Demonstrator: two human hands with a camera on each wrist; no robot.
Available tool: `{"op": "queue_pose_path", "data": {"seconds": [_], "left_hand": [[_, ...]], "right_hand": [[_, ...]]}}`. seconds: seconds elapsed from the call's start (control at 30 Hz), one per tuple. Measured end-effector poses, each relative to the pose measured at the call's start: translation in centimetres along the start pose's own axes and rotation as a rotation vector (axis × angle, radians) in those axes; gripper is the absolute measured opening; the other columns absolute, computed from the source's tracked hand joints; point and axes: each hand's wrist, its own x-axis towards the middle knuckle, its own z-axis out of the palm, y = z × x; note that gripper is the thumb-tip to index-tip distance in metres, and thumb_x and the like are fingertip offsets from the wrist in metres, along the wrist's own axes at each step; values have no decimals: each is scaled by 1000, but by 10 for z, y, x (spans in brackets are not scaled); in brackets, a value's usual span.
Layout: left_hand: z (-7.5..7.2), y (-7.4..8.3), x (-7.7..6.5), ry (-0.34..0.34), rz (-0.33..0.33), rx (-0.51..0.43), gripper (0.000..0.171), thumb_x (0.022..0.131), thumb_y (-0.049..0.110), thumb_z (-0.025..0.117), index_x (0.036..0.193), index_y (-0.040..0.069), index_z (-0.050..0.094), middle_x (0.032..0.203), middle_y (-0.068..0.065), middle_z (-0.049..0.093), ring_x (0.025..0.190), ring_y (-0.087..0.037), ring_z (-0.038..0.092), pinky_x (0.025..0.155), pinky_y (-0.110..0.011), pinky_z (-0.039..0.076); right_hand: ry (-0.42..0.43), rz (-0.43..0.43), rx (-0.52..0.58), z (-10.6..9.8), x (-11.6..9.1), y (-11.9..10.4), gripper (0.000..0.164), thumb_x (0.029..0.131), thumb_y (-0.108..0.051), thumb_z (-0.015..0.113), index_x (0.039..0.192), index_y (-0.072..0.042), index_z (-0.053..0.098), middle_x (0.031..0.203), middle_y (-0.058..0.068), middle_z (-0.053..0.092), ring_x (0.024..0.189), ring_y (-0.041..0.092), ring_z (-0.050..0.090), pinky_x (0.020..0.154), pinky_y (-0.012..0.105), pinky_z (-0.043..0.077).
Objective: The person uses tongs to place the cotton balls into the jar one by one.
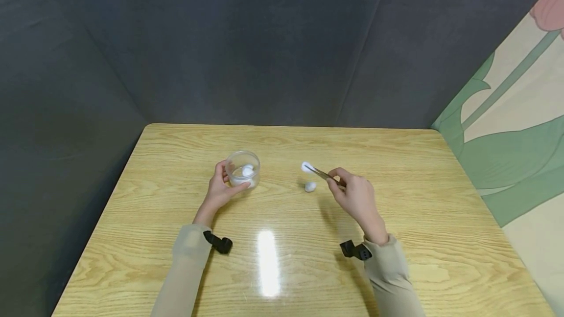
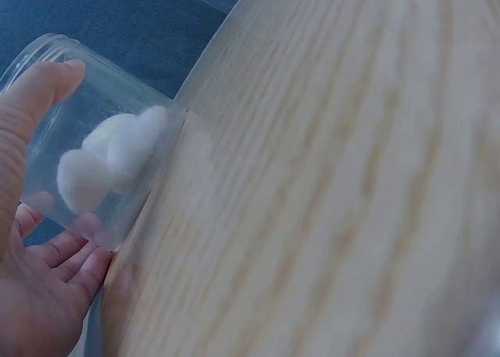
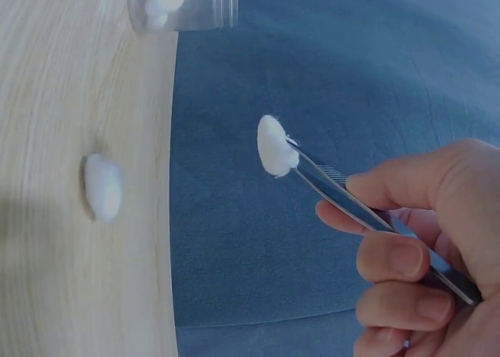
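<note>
On the left, a clear plastic jar (image 1: 243, 164) without a lid stands on the table, several white cotton balls (image 2: 117, 154) lying at its bottom. My left hand (image 1: 223, 189) grips it round the side, thumb across the front near the rim. My right hand (image 1: 356, 195) pinches metal tweezers (image 3: 344, 199) between thumb and fingers. Their tips clasp one cotton ball (image 3: 275, 148), held up above the table to the right of the jar. Another loose cotton ball (image 1: 310, 187) lies on the wood just below it in the head view.
The wooden table (image 1: 273, 136) has its far edge against a dark curtain (image 1: 255, 48). A flower-patterned cloth (image 1: 524, 150) hangs at the right. Black wrist cameras (image 1: 219, 242) sit on both sleeves.
</note>
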Motion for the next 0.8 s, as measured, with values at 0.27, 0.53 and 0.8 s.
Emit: {"op": "queue_pose_path", "data": {"seconds": [0.27,0.53,0.8], "left_hand": [[0,0,0,0,3,1,80,77,5,75,140,-1,26,135,-27,38,113,-38,42,94,-49,36],[0,-1,0,0,7,-2,80,77,6,76,140,-1,27,134,-27,39,113,-38,42,94,-50,36],[0,-1,0,0,13,-5,80,77,5,75,140,-2,27,134,-27,39,113,-38,42,95,-49,35]], "right_hand": [[3,-15,11,1,7,-6,5,86,-10,67,89,-7,69,49,-7,43,38,-4,22,37,24,23],[4,-26,27,4,15,-13,5,84,-10,68,88,-7,69,49,-6,45,39,0,26,38,24,23],[6,-59,41,7,22,-21,5,84,-10,68,87,-6,69,50,-5,46,38,6,28,38,24,22]]}}
